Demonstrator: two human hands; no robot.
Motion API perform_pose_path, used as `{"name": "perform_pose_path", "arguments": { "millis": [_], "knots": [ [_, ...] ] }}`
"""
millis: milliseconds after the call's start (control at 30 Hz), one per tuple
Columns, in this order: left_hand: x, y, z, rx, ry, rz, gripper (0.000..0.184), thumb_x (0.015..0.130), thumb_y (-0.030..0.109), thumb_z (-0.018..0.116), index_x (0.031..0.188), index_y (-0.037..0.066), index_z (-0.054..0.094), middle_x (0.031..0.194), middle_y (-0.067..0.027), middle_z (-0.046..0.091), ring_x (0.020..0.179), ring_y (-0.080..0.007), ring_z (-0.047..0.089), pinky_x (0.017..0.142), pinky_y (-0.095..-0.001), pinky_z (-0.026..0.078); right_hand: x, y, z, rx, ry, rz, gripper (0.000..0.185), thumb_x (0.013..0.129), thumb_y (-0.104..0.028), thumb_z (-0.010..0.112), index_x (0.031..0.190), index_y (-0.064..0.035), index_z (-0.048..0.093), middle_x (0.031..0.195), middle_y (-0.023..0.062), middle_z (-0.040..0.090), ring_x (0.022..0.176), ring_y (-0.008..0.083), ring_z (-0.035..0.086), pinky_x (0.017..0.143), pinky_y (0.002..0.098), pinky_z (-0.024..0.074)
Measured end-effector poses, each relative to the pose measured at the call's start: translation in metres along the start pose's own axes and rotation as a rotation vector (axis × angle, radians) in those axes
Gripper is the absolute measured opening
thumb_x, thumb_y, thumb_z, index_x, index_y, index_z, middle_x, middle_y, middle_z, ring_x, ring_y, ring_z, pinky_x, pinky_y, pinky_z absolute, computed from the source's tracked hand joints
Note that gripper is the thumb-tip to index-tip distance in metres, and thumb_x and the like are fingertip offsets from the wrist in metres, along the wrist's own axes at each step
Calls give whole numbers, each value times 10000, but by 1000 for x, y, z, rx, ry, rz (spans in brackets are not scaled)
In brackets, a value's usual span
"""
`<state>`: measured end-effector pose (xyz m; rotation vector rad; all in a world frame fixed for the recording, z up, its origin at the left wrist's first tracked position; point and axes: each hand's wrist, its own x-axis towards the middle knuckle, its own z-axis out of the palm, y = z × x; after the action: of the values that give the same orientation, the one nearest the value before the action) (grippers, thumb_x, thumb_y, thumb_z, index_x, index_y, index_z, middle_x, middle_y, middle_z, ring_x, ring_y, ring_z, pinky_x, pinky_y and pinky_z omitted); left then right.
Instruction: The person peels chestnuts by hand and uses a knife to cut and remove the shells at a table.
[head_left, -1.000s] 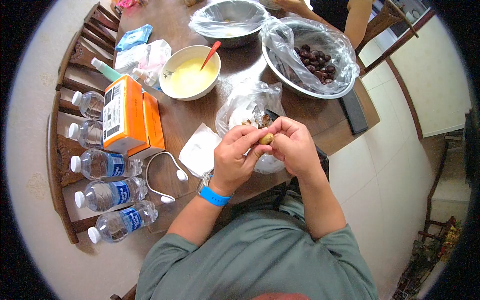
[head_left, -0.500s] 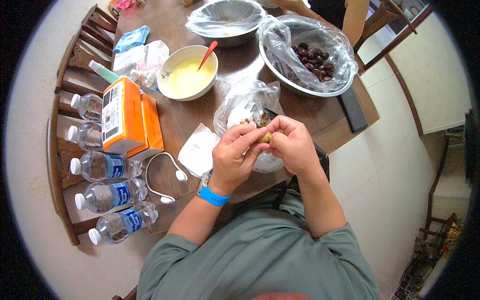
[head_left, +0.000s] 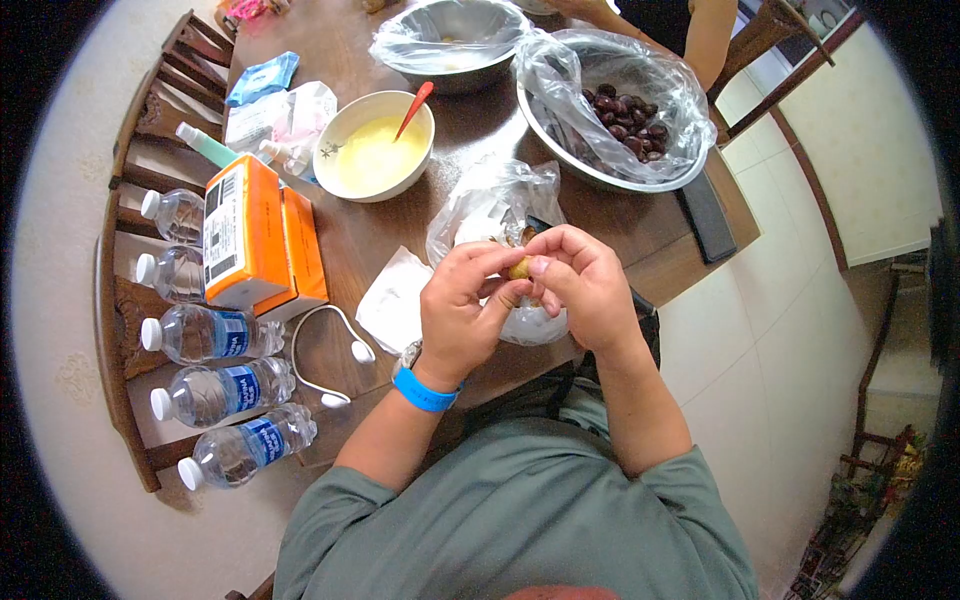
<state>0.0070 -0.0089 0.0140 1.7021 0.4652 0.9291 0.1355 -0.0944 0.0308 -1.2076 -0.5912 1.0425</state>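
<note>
by a head-worn camera, the table was viewed from close above, facing forward and steeply down, with the shirt framed nearest.

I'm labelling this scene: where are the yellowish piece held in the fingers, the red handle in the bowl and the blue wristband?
Yellowish piece [head_left: 519, 268]: head view, on its exposed surface.
Red handle [head_left: 414, 111]: head view, about mid-length.
Blue wristband [head_left: 424, 391]: head view, on its outer face.

A small, rounded, yellow-brown nut is being pinched by the left hand, the thumb of the right hand lying against its side. Fingertips are partly covering it over the clear plastic bag.
</note>
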Motion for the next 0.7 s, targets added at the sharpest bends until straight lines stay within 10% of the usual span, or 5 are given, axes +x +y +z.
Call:
{"name": "perform_pose_path", "arguments": {
  "millis": [133, 700],
  "knots": [
    [-2, -7, -2, 230, 1, 118, 243, 796, 9, 723, 1037, 18, 689, 1044, -128, 612, 845, -191, 652, 765, -280, 572, 0, 2, -1, -127, 1, -48, 148, 904, -103, 598, 996, 13, 598, 749, 23, 622, 596, 42, 521, 522, 189, 410],
    [1, -6, -5, -551, -4, -434, 304, 945, 153, 594, 1204, -7, 576, 1064, -85, 641, 950, -150, 625, 835, -297, 563, -1, 3, -4, -178, 52, -131, 125, 934, -55, 541, 1001, 5, 628, 777, 40, 644, 640, 64, 563, 567, 207, 452]
  ]
}}
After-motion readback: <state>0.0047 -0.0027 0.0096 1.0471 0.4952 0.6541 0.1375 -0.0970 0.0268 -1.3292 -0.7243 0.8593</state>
